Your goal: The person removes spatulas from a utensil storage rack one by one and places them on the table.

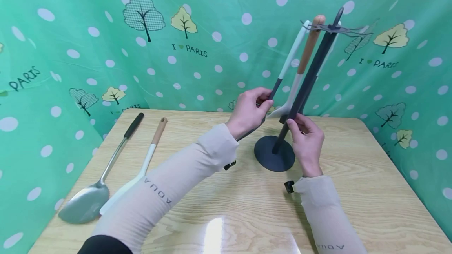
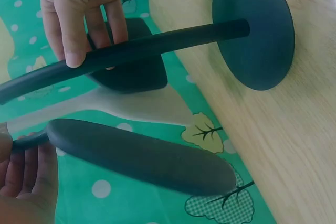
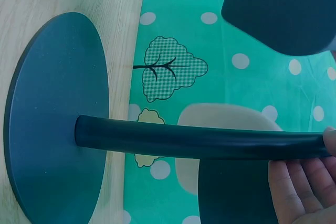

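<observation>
My left hand (image 1: 249, 109) pinches the dark shaft of a spatula with a mint handle (image 1: 293, 56); its black head (image 2: 142, 156) points down. The handle's top is at the hook ring (image 1: 347, 31) of a black utensil stand; whether it is hooked I cannot tell. Below the ring, my right hand (image 1: 308, 138) grips the stand's pole (image 1: 304, 89), thumb on one side and fingers on the other. A pale utensil with a brown handle (image 1: 308, 52) hangs from the ring. Behind the pole is another mint-handled utensil with a black head (image 2: 144, 74), partly hidden.
The stand's round base (image 1: 270, 164) is on the wooden table (image 1: 229, 207). At the left lie a metal wok spatula (image 1: 86, 204) with a black handle and a white utensil (image 1: 146, 162) with a brown handle, partly covered by my left sleeve. A green curtain (image 1: 212, 66) hangs behind.
</observation>
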`<state>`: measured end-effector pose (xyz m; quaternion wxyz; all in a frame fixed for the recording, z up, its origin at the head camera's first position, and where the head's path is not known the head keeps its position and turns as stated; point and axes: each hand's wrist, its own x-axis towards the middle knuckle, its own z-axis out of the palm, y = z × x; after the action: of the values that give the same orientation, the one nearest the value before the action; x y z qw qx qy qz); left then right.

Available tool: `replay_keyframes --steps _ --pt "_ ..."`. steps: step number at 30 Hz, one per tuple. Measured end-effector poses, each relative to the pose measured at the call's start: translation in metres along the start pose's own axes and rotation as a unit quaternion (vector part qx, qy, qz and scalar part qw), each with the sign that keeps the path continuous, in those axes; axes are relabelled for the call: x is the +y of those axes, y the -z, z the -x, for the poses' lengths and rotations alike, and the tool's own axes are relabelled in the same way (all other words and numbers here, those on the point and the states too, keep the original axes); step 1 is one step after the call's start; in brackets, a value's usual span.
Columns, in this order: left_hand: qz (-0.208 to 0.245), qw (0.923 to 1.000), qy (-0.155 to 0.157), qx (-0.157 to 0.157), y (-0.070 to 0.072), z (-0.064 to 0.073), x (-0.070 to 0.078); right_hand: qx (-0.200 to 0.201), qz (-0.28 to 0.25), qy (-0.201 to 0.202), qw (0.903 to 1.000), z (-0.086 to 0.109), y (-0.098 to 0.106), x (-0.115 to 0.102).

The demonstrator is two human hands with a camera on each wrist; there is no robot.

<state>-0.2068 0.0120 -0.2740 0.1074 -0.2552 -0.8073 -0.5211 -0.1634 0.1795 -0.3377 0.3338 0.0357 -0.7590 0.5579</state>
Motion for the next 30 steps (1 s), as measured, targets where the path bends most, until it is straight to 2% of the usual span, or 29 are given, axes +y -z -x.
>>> replay_keyframes --steps 12,21,30 --pt "0.003 0.9999 -0.014 -0.006 0.005 0.014 0.003 -0.001 0.002 -0.005 1.0000 0.000 0.001 0.002" --pt "0.012 0.9994 -0.031 0.007 0.006 0.017 0.006 0.004 -0.006 -0.006 1.0000 -0.006 0.000 0.034" --pt "0.005 0.9993 -0.035 0.015 0.005 0.017 0.008 -0.003 0.003 -0.012 0.9999 -0.001 0.001 0.004"
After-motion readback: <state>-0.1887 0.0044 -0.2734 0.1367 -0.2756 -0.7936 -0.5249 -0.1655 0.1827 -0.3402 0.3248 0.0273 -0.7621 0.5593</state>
